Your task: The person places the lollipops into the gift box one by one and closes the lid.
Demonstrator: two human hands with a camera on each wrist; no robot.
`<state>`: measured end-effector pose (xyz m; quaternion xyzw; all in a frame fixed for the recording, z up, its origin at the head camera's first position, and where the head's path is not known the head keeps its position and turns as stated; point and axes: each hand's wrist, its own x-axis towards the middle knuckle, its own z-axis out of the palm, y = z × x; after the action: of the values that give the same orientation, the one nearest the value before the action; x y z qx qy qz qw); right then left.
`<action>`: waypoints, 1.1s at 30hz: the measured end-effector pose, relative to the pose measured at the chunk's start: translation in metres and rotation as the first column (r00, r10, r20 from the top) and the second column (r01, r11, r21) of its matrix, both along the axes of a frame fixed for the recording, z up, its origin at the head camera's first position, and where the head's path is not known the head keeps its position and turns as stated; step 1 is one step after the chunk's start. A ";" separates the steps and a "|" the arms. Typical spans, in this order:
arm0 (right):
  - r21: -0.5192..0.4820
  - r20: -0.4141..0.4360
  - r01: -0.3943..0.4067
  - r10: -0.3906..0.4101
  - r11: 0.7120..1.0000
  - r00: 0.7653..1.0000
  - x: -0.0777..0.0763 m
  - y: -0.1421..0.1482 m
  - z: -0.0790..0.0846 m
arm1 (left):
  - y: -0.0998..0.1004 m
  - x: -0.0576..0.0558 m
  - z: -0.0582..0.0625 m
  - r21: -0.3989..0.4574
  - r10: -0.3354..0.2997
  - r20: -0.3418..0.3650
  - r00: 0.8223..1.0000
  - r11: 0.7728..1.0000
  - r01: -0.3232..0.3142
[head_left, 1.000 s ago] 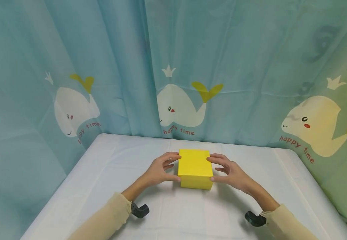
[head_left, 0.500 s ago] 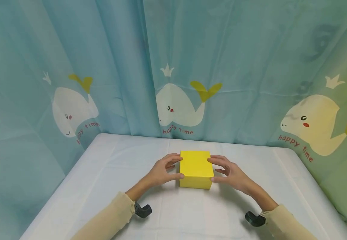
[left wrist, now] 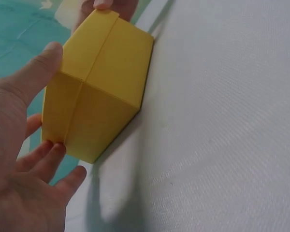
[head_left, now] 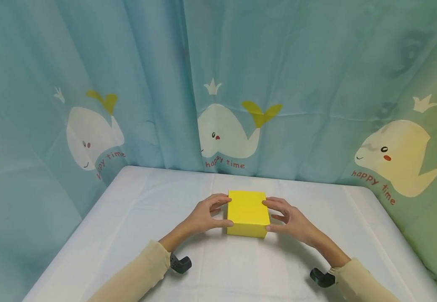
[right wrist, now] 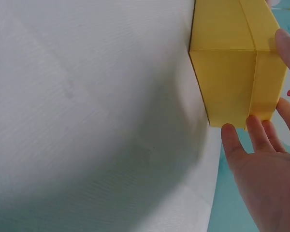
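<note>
A yellow box (head_left: 248,207) with a fitted lid (left wrist: 82,43) sits on the white-covered table. At its left side is my left hand (head_left: 203,216), its thumb at the near corner and fingertips at the far end of the lid. My right hand (head_left: 294,222) holds the opposite side in the same way, thumb at the near right corner. A seam runs round the box below the lid in both wrist views. The lower fingers of the right hand (right wrist: 266,164) reach toward the box's end wall. Whatever is inside the box is hidden.
The table (head_left: 158,201) has a white cloth over it. A blue-green curtain (head_left: 158,84) printed with white whales hangs behind and beside it. Dark wrist-worn devices, one on the left (head_left: 180,264) and one on the right (head_left: 322,277), stick out below the sleeves.
The lid sits slightly lower on the box than a second ago, and the box's front face looks shorter. My left hand has shifted slightly right, its thumb now over the near corner.
</note>
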<state>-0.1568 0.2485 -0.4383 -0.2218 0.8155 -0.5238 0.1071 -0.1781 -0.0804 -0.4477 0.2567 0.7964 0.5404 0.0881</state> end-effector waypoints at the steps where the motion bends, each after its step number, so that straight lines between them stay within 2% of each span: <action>1: -0.003 0.001 0.001 -0.001 1.000 1.000 0.000 0.000 -0.001 | 0.000 0.000 0.000 -0.004 0.000 -0.004 1.000 1.000 0.000; 8: -0.025 0.023 0.008 -0.008 1.000 1.000 0.001 0.000 -0.003 | 0.000 -0.002 0.001 -0.024 -0.007 -0.041 0.999 1.000 0.006; 15: -0.050 0.021 0.015 -0.014 0.999 1.000 0.003 -0.002 -0.004 | 0.000 -0.002 -0.003 -0.007 0.002 -0.032 0.999 1.000 -0.002; 23: -0.023 0.007 0.028 -0.028 0.999 1.000 0.003 -0.003 -0.005 | -0.001 -0.001 -0.002 0.004 0.000 -0.019 1.000 1.000 0.000; 33: -0.025 0.001 0.007 -0.007 1.000 1.000 0.004 -0.004 -0.004 | -0.002 0.001 -0.004 -0.008 -0.002 -0.046 0.999 1.000 0.002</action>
<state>-0.1526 0.2441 -0.4427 -0.2201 0.8095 -0.5346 0.1026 -0.1776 -0.0820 -0.4515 0.2693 0.8000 0.5313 0.0714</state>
